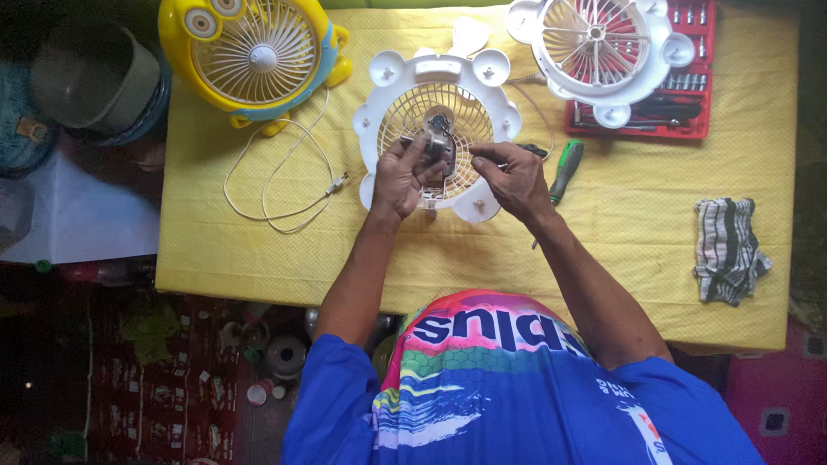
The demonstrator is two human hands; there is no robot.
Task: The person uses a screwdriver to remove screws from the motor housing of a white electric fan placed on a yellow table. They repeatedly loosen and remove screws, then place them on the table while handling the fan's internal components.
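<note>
A white fan housing with a round grille (392,116) lies on the yellow-covered table (629,215). My left hand (398,179) grips a small grey motor (439,142) over the grille's centre. My right hand (514,176) is just right of it, fingertips pinched together toward the motor; whether they hold a small part I cannot tell. A green-handled screwdriver (565,168) lies beside my right hand.
A yellow cartoon-shaped fan (254,56) stands at the back left, with a white cable (284,185) looped in front of it. A second white fan grille (599,43) rests on a red tool case (689,95). A striped cloth (728,250) lies at the right.
</note>
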